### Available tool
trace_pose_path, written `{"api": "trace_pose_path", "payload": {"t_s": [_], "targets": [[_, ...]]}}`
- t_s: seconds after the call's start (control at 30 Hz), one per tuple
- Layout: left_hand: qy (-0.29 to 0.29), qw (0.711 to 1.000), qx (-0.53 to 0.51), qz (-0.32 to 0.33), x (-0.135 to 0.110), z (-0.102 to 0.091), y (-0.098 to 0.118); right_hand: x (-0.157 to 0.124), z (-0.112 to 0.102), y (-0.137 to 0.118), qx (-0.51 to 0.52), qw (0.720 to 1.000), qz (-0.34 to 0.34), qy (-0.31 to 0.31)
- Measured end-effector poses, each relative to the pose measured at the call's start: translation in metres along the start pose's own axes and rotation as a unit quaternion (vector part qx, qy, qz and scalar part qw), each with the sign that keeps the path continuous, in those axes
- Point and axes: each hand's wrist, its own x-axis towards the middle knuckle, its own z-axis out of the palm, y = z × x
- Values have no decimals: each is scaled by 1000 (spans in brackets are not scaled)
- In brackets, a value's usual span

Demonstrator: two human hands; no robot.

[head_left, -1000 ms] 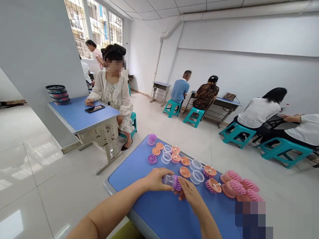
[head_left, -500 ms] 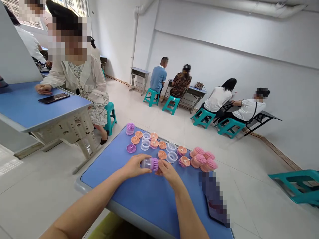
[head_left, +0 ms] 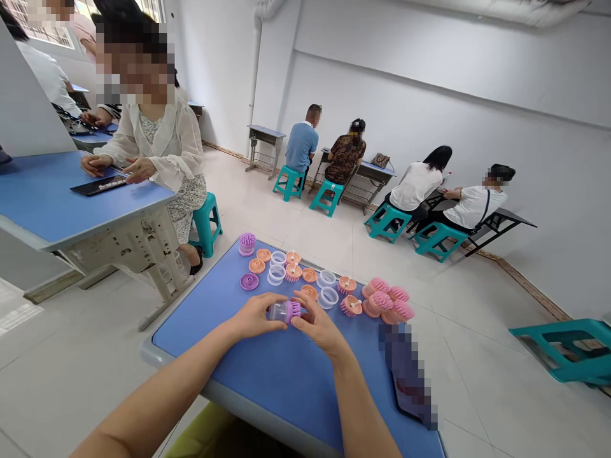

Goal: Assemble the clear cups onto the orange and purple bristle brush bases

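My left hand (head_left: 254, 315) grips the clear base of a purple-bristled scalp brush (head_left: 285, 311), held sideways above the blue desk. At its bristle end, the thumb and fingers of my right hand (head_left: 321, 323) curl round the purple rim. Just beyond lie a purple disc (head_left: 249, 282), orange discs (head_left: 256, 266) and clear plastic rings (head_left: 276, 275). Orange bristle heads (head_left: 351, 306) rest bristles down with small white pieces on them. Several pink-bristled brushes (head_left: 387, 300) are grouped at the right, and one purple brush (head_left: 247, 243) stands upright at the far left corner.
A phone (head_left: 413, 381), partly pixelated, lies on the right side of my desk (head_left: 286, 388). At the left, a person (head_left: 157, 140) sits behind another blue desk (head_left: 42, 197). More people sit on green stools by the wall. An unoccupied green stool (head_left: 568, 346) stands at the right.
My right-hand fingers have spread from a pinch at the bristle tips to a wider hold around the brush head. The person at the left has moved a hand over the dark object on their desk.
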Motion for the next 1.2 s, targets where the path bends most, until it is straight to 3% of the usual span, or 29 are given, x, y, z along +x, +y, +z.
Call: {"api": "trace_pose_path", "payload": {"t_s": [0.2, 0.4, 0.57, 0.73, 0.93, 1.2], "targets": [[-9, 1000, -2, 6, -1, -1, 1, 2, 4, 3, -2, 999, 46, 6], [-9, 1000, -3, 7, 0, -1, 1, 2, 4, 3, -7, 1000, -14, -7], [-1, 1000, 4, 4, 1, 2, 2, 4, 5, 8, -1, 999, 36, 9], [4, 1000, 4, -10, 1, 3, 0, 4, 5, 9, 11, 1000, -2, 14], [-6, 1000, 2, -7, -1, 4, 2, 4, 6, 7, 5, 998, 56, 13], [1, 1000, 15, 1, -1, 2, 5, 2, 9, 5, 37, 999, 33, 1]]}}
